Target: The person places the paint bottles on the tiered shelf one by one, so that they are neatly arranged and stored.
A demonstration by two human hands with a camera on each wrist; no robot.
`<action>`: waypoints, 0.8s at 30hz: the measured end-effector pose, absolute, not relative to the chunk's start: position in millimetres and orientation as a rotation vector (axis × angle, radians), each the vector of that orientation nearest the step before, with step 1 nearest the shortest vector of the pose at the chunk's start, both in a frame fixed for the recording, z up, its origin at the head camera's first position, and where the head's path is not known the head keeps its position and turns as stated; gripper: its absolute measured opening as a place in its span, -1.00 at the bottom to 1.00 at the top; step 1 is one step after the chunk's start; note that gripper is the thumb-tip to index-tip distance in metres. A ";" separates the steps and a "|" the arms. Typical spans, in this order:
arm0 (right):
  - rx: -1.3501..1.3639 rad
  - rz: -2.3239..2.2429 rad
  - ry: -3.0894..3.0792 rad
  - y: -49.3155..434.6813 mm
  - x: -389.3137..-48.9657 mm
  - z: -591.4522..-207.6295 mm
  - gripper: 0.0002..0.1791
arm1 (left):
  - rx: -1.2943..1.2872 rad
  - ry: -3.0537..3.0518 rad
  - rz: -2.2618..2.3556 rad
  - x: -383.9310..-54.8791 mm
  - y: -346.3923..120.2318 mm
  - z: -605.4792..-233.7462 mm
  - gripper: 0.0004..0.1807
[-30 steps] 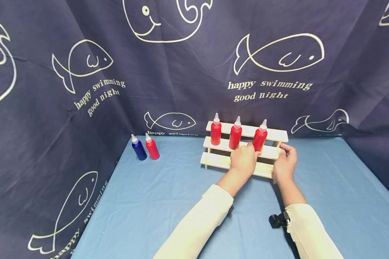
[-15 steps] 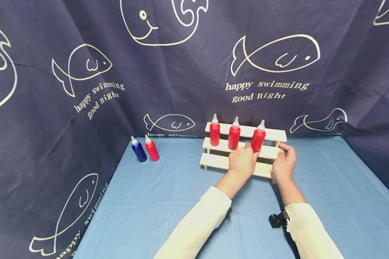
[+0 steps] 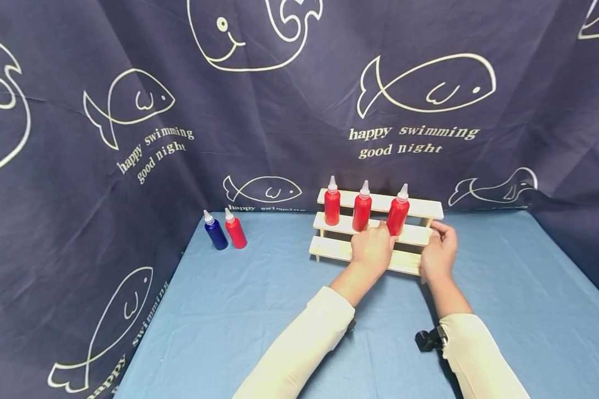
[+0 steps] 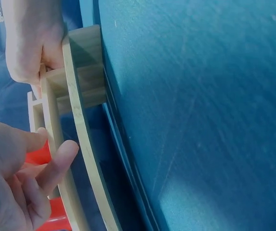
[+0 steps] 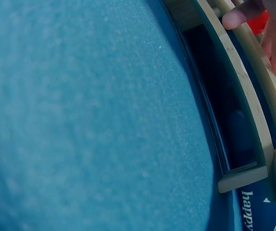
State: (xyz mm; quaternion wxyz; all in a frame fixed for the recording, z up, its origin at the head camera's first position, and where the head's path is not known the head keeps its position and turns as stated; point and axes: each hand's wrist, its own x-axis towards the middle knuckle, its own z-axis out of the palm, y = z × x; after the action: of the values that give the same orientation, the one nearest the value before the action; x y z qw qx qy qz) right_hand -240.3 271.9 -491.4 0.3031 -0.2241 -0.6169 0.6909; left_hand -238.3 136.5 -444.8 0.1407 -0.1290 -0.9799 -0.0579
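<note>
A three-step pale wooden rack (image 3: 336,249) stands at the back of the table. Its middle step bears three red squeeze bottles with clear pointed tips: the left one (image 3: 332,207), the centre one (image 3: 362,211) and the right one (image 3: 398,216), which leans slightly right. My left hand (image 3: 371,250) grips the right bottle low down, reaching over the front step; the bottle's base is hidden behind the hand. At the rack's right end, my right hand (image 3: 439,252) holds the side. In the left wrist view, red bottle (image 4: 40,155) shows between the left fingers.
Off to the left stand a blue bottle (image 3: 216,233) and another red bottle (image 3: 236,231), side by side. A light-blue cloth (image 3: 219,310) covers the table. Dark curtains with white fish prints (image 3: 429,83) hang close behind the rack and along the sides.
My left hand and the right red bottle have shifted very slightly left along the rack. The right hand keeps its hold, and the other bottles stand as before.
</note>
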 end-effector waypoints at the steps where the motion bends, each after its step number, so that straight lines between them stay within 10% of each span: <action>1: -0.594 1.832 -1.634 271.4 -240.1 -491.2 -0.73 | -0.373 -2.830 -0.166 -238.3 135.8 -444.9 -0.60; 24: -0.584 1.833 -1.607 274.6 -239.6 -495.2 -0.71 | -0.629 -2.926 -0.435 -210.6 99.2 -434.5 -0.28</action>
State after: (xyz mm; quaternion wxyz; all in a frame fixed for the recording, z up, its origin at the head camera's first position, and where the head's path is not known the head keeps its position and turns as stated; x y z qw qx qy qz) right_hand -239.6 274.6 -495.2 0.3121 -0.2212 -0.6092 0.6946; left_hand -210.6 99.2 -434.5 0.0584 -0.2077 -0.9658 -0.1437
